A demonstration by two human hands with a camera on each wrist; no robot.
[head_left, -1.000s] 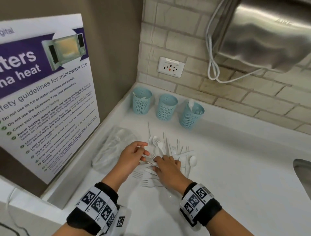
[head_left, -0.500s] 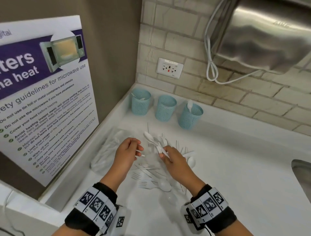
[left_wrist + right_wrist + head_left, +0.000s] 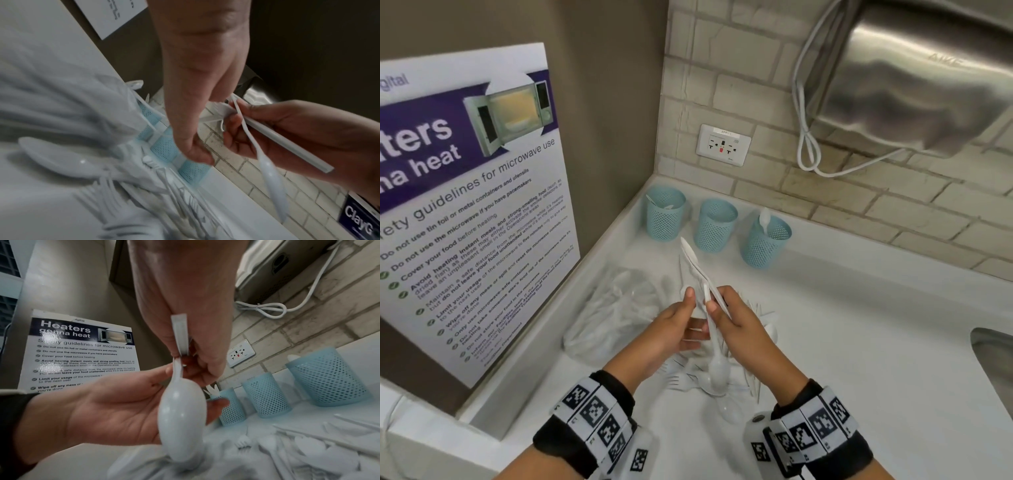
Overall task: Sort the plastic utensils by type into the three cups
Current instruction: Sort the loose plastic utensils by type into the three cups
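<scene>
Head view. Centre of frame: right hand (image 3: 736, 318) pinching a small bundle of white plastic utensils (image 3: 693, 262) by the handles, working ends fanned up toward the three blue mesh cups (image 3: 715, 224) at upper centre, presumably gathered that way so several of one kind can go in together. One spoon (image 3: 717, 371) hanging the other way, bowl down, out of the same pinch, so probably the odd one being pulled from the bundle. Left hand (image 3: 671, 330) just beside, fingers loosely extended beneath, fingertip up against the handles, gripping nothing clearly. Left cup and right cup already holding a piece or two; middle cup showing nothing. Loose pile of forks and spoons (image 3: 688, 377) on the white counter (image 3: 859, 342) below the hands, so much sorting left by the look of it. Crumpled clear bag (image 3: 616, 308) at left of centre.

Left wrist view. Right of frame: fingers of the right hand curled round flat handles and the thin spoon stem. Left hand at centre hanging down, thumb and fingertips near the handle ends; whether pinching anything, hard to tell through the blur.

Right wrist view. Centre: spoon bowl dangling large toward the lens, stem nipped between right fingertips alongside a flat handle. Left palm open beneath, cupped as if to catch or steady. Cups at lower right.
</scene>
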